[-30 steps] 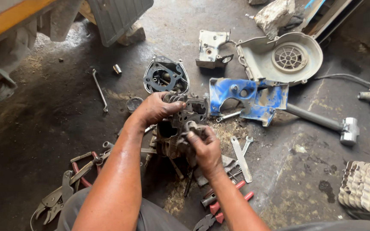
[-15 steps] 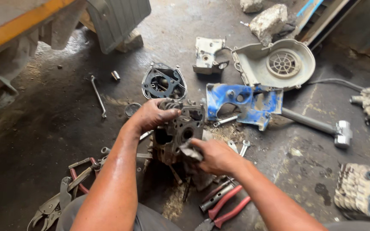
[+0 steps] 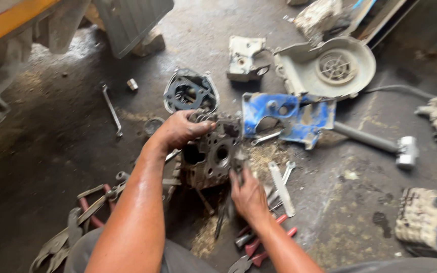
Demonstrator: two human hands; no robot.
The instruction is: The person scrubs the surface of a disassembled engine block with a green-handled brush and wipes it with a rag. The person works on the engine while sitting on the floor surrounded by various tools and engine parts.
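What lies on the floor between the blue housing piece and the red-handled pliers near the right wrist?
In the head view, flat wrenches lie on sawdust-like debris between the blue housing piece and the red-handled pliers.

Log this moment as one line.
left hand: gripping top of grimy grey metal engine block | right hand: on its lower right edge | blue metal cover: beyond, on floor

You get soft, even daylight here, brightest on the wet floor (image 3: 72, 50) at upper left, where it glares pale. Your left forearm (image 3: 137, 212) shines with a greasy sheen. Shadows are faint and short. The whole picture smears slightly with motion, worst on the white fan housing (image 3: 330, 65) and at the right edge.
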